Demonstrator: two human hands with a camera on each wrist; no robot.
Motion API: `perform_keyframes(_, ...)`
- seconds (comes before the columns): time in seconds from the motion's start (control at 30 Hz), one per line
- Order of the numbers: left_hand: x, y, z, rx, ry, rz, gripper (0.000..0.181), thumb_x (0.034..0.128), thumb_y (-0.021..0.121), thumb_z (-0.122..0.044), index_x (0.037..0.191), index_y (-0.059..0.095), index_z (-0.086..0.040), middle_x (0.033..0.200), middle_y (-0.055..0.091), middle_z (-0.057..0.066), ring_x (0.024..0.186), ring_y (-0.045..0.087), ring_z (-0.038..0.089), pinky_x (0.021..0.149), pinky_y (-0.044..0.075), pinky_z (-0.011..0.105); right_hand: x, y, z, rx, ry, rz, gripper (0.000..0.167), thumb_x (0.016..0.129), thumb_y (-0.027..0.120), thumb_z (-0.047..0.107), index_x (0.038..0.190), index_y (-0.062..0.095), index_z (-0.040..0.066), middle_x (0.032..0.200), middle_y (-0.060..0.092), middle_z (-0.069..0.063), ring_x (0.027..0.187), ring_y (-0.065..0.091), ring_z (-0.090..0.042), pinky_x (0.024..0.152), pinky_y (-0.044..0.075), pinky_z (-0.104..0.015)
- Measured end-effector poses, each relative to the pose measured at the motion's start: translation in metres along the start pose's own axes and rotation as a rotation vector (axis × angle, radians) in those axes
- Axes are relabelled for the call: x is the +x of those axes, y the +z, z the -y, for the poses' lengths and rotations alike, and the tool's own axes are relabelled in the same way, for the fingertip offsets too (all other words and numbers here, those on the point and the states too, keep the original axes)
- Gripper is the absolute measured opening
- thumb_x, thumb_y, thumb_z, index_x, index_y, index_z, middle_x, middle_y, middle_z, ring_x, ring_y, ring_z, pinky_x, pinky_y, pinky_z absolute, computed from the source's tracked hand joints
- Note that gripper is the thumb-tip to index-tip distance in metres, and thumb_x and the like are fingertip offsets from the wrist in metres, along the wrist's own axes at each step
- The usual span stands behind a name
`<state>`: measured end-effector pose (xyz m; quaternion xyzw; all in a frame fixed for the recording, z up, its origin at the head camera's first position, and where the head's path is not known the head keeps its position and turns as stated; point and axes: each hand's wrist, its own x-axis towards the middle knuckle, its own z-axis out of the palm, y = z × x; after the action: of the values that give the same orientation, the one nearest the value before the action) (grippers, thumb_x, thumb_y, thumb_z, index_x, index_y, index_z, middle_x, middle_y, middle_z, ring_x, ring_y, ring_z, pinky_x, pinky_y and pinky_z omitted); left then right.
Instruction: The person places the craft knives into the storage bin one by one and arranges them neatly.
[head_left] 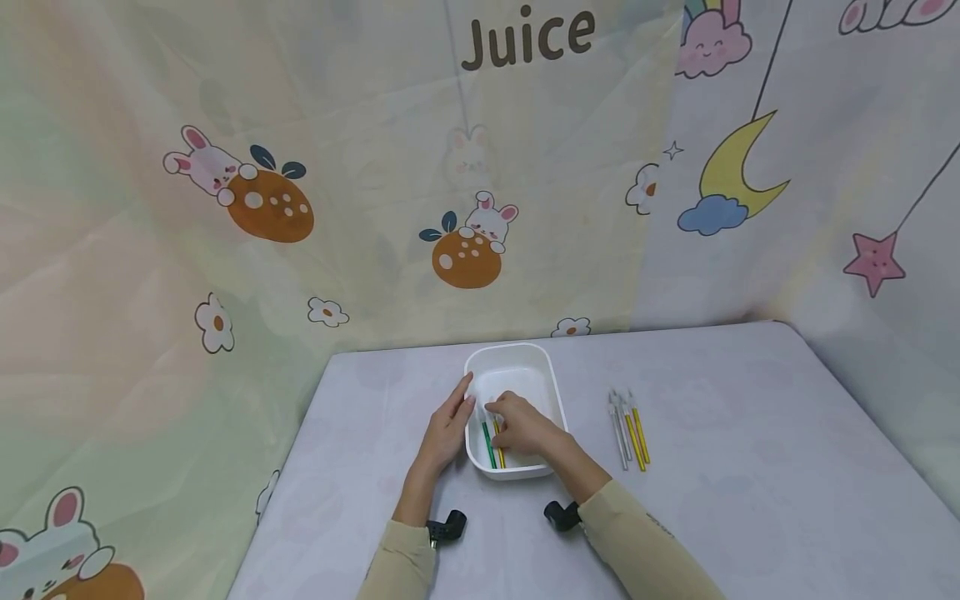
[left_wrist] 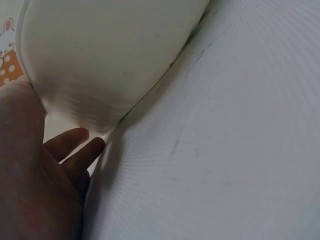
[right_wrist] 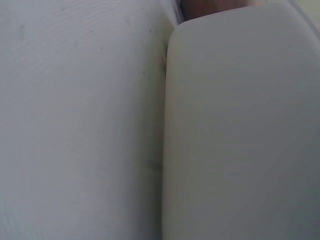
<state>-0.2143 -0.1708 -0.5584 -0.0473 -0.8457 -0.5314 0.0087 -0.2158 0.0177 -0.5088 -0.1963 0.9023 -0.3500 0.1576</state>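
While both hands are engaged at a white tray [head_left: 523, 375], the tray stands on a white-covered bench [head_left: 735, 433] at the lower centre of the head view. The left hand [head_left: 445, 432] lies along the tray's left side, its fingers extended rather than clenched and the thumb at the rim. From the left wrist, the fingers are seen at the tray's outer wall, lower left of the frame. The right hand [head_left: 527, 427] reaches over the tray's right rim with its fingers bent, the index finger directed to the left. Its thumb lies over a yellow pen [head_left: 502, 457] inside the tray; whether the pen is pinched or merely touched cannot be told.

A green pen [head_left: 488, 444] lies just left of the yellow one, inside the tray, toward its near left corner. Right of the tray, and apart from it, two silver pens [head_left: 620, 437] and two yellow pens [head_left: 635, 442] lie side by side on the bench, pale tips toward the top of the frame.

Both forearms wear beige sleeves [head_left: 645, 546], with a dark device [head_left: 452, 526] at each wrist. The right wrist view is mostly filled by bench cloth and the tray's outer wall. Behind the bench hangs a printed backdrop [head_left: 375, 125] lettered "Juice", upper centre.
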Motion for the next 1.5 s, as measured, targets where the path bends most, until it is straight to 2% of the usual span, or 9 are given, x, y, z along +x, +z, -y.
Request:
perform_keyframes(0.3, 0.0003, 0.0004, -0.0025, 0.005, 0.007, -0.015, 0.048, 0.1106, 0.047, -0.043, 0.157, 0.039, -0.048, 0.167, 0.035, -0.015, 0.157, 0.032, 0.019, 0.128, 0.029, 0.052, 0.0012, 0.0000, 0.0001, 0.001, -0.014, -0.015, 0.065, 0.087, 0.085, 0.011, 0.146, 0.058, 0.002, 0.130, 0.059, -0.014, 0.080, 0.058, -0.012, 0.068, 0.052, -0.022)
perform_keyframes(0.43, 0.0003, -0.0001, -0.0035, 0.009, 0.004, -0.017, 0.048, 0.1101, 0.047, -0.046, 0.157, 0.038, -0.050, 0.166, 0.035, -0.017, 0.157, 0.032, 0.018, 0.128, 0.029, 0.052, 0.0015, 0.0011, -0.0001, -0.011, -0.020, -0.023, 0.065, 0.087, 0.085, 0.012, 0.145, 0.059, 0.002, 0.127, 0.059, -0.013, 0.079, 0.057, -0.012, 0.067, 0.051, -0.021)
perform_keyframes(0.73, 0.0018, 0.0006, -0.0006, 0.000, 0.012, -0.010, 0.049, 0.1100, 0.047, -0.045, 0.158, 0.040, -0.046, 0.167, 0.035, -0.016, 0.157, 0.032, 0.019, 0.127, 0.030, 0.052, 0.0003, 0.0020, -0.0016, -0.045, -0.034, -0.031, 0.062, 0.088, 0.085, 0.014, 0.144, 0.061, 0.003, 0.128, 0.060, -0.014, 0.082, 0.057, -0.012, 0.071, 0.051, -0.023)
perform_keyframes(1.0, 0.0016, 0.0001, -0.0023, -0.006, 0.015, -0.003, 0.051, 0.1101, 0.047, -0.046, 0.160, 0.039, -0.041, 0.166, 0.035, -0.016, 0.157, 0.033, 0.019, 0.127, 0.030, 0.052, -0.0005, 0.0024, -0.0043, -0.041, -0.050, -0.047, 0.062, 0.087, 0.085, 0.014, 0.144, 0.061, 0.002, 0.127, 0.060, -0.014, 0.080, 0.057, -0.011, 0.068, 0.050, -0.023)
perform_keyframes(1.33, -0.0003, -0.0001, -0.0022, 0.006, 0.010, -0.008, 0.048, 0.1099, 0.047, -0.046, 0.156, 0.038, -0.051, 0.167, 0.035, -0.015, 0.157, 0.032, 0.019, 0.127, 0.029, 0.053, -0.0034, -0.0018, 0.0001, -0.006, -0.101, -0.170, 0.060, 0.085, 0.085, 0.007, 0.141, 0.063, 0.004, 0.125, 0.061, -0.013, 0.079, 0.059, -0.009, 0.069, 0.054, -0.021)
perform_keyframes(1.5, 0.0002, 0.0001, -0.0004, 0.005, 0.013, -0.006, 0.049, 0.1097, 0.047, -0.047, 0.157, 0.039, -0.048, 0.167, 0.036, -0.015, 0.157, 0.032, 0.019, 0.128, 0.029, 0.052, -0.0050, -0.0037, 0.0011, 0.018, -0.103, -0.216, 0.059, 0.086, 0.085, 0.007, 0.141, 0.063, 0.003, 0.130, 0.061, -0.014, 0.084, 0.065, -0.011, 0.073, 0.059, -0.024)
